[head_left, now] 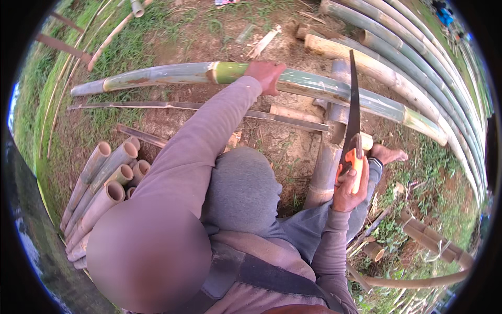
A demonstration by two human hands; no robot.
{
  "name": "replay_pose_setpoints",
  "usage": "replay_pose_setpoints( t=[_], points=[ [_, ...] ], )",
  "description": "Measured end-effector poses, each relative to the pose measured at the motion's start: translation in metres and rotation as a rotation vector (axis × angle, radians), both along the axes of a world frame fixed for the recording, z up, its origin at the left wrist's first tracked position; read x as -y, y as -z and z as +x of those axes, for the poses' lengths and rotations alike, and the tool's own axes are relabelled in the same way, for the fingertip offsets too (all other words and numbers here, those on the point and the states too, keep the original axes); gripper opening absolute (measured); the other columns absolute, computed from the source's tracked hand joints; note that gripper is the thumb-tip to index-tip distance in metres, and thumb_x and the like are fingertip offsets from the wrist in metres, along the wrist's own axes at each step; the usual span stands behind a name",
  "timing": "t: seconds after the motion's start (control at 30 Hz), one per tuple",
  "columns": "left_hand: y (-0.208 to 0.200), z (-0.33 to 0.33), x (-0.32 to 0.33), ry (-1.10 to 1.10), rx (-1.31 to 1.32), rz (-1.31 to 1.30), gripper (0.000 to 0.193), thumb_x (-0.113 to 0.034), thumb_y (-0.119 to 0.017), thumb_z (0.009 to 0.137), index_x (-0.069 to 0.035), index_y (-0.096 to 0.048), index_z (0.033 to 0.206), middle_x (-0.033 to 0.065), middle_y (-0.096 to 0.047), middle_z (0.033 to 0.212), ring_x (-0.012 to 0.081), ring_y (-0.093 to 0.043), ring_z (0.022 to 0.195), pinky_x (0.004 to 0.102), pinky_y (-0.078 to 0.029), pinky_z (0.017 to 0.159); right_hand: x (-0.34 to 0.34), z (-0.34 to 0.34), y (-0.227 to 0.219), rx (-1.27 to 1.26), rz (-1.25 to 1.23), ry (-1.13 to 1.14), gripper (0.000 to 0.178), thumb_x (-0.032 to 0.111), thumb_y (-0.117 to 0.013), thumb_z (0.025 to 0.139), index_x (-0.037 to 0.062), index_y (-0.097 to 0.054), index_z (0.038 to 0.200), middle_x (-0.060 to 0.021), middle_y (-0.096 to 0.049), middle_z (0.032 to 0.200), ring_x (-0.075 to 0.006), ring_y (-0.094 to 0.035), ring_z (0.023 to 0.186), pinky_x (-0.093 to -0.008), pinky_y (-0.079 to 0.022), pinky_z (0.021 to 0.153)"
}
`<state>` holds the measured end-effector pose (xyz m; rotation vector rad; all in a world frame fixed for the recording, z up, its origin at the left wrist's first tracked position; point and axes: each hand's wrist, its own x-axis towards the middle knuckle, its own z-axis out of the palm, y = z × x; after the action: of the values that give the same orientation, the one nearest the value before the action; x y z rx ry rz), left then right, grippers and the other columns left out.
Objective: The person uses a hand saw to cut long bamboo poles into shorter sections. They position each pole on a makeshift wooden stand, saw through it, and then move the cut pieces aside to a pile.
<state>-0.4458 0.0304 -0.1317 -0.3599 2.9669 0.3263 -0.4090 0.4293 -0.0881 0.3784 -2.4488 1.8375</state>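
Outdoor ground, head view: brown soil [172,47] strewn with pale shavings and sawdust, giving way to green grass [117,60] at the left and to weeds and dry stalks at the lower right. Long bamboo poles [418,65] lie side by side along the upper right, curved by the lens. Short cut bamboo tubes [112,192] are heaped at the lower left, their open ends facing up the frame. Lashed bamboo pieces [430,238] occupy the lower right. The green bamboo pole [319,86] extends across the upper middle of the work area, passing over a thicker bamboo support [321,167] set crosswise to it. A narrow split strip [209,106] lies on the near side of this pole. The left hand [265,77] is clasped over the pole's upper side near its middle, fingers wrapped around the far side. The right hand [351,189] is closed around the orange handle of a handsaw [354,99], whose dark blade points up the frame and overlaps the pole; whether the two touch cannot be told. A bare foot [388,154] rests beside the support.
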Motion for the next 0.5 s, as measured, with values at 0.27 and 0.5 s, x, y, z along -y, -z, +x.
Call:
replay_pose_setpoints(
  t=[0.27,0.5],
  points=[
    [0.004,-0.014,-0.015,-0.007,-0.013,-0.087,0.079,-0.039,-0.091,0.072,-0.016,-0.055,0.140,0.0134,-0.069,0.130,0.0347,-0.068,0.121,0.0490,-0.055,0.103,-0.010,-0.002,0.003,-0.169,0.122,0.052,0.048,0.008,-0.068,0.098,-0.0005,-0.059,0.145,-0.0222,-0.070,0.133,-0.0345,-0.074,0.117,-0.0400,-0.059,0.096],
    [-0.002,-0.020,-0.009,-0.018,0.055,0.008,0.096,-0.039,-0.093,0.066,-0.015,-0.051,0.149,0.0160,-0.070,0.130,0.0375,-0.069,0.117,0.0467,-0.054,0.106,-0.011,-0.007,0.004,-0.168,0.001,0.075,0.048,0.011,-0.072,0.097,0.0000,-0.061,0.143,-0.0236,-0.071,0.132,-0.0364,-0.073,0.120,-0.0407,-0.057,0.099]
  ],
)
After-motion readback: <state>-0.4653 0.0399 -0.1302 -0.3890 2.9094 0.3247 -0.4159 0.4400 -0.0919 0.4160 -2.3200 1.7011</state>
